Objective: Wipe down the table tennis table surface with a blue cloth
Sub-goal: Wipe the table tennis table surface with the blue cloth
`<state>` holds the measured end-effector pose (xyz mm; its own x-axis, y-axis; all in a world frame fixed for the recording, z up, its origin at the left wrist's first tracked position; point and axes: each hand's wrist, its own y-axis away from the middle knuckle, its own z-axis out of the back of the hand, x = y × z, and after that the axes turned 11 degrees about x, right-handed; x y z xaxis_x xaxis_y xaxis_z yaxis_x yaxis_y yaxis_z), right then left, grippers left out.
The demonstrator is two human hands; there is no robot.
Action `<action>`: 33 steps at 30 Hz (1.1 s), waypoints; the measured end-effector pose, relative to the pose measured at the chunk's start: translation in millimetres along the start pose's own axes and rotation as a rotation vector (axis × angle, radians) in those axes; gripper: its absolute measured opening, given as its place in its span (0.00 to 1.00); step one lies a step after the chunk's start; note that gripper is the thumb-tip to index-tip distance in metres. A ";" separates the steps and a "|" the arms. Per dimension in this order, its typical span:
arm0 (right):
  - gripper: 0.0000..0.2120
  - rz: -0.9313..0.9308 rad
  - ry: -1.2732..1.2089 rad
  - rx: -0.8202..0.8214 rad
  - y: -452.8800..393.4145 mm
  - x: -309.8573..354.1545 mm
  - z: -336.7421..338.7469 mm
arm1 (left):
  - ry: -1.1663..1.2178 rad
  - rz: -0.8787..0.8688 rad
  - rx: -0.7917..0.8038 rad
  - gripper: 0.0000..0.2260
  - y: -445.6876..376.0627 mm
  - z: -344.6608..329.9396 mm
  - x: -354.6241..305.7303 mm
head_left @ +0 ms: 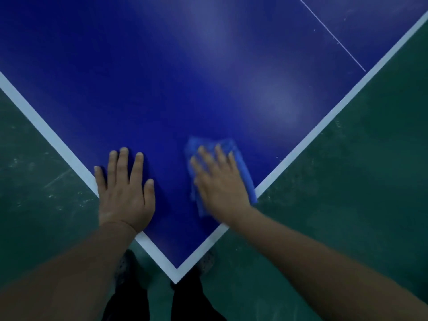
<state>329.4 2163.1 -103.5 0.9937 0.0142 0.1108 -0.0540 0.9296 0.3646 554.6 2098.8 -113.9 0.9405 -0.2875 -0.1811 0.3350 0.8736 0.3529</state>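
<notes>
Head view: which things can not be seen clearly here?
- Cloth: blurred by motion and mostly covered by the right hand; its full shape is unclear.
- Table: cut off by the top edge; the net is out of frame.
- Shoes: partly hidden under the table corner and dark.
- Left hand: lies flat; the palm is hidden.

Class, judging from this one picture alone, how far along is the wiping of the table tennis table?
Done: nothing shows for certain; no wiped patch stands out on the table. In hand: the right hand presses the blue cloth flat near the corner, blurred as if mid-stroke, while the left hand rests flat on the surface. Left: probably the broad area beyond, out to the thin white line.
</notes>
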 end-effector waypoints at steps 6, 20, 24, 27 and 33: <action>0.20 -0.128 0.066 -0.152 -7.8 -141.9 16.5 | -0.001 0.007 0.009 0.31 0.0 0.7 -0.7; 0.22 0.006 0.067 -0.066 9.7 -110.8 5.8 | 0.007 0.010 0.001 0.30 -0.4 1.2 -1.0; 0.25 -0.552 -0.128 -0.135 -34.9 -204.4 50.0 | -0.002 0.013 -0.010 0.31 -0.5 0.7 -1.5; 0.26 -0.684 -0.221 -0.157 -56.2 -198.9 57.9 | -0.013 0.011 -0.007 0.31 -0.2 0.8 -2.3; 0.26 -0.231 -0.023 -0.124 -23.5 -79.6 21.2 | -0.016 0.011 -0.006 0.31 0.2 2.3 -2.8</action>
<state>249.5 2132.3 -101.2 0.9757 -0.2109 0.0592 0.1881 0.9451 0.2672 552.2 2098.8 -111.2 0.9449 -0.2845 -0.1623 0.3246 0.8790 0.3493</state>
